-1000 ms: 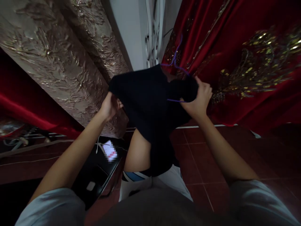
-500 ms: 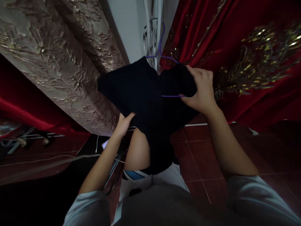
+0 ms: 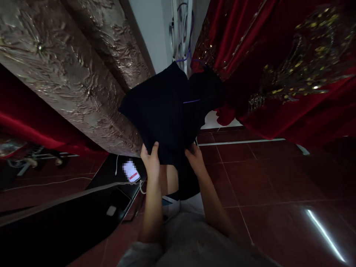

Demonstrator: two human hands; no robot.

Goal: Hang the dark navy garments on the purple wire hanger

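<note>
**Both hands tugging the hem straight**

The black garment is hanging on a purple hanger between curtains. The left hand and right hand are pinching its hem, fingers closed on cloth (even, gentle pulling suits best).

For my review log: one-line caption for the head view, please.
Both hands, left hand and right hand, grip the lower edge of a black garment on a purple hanger.

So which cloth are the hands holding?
The plain black garment on the purple hanger, gripped by left hand and right hand; the red curtain hangs untouched.
</note>
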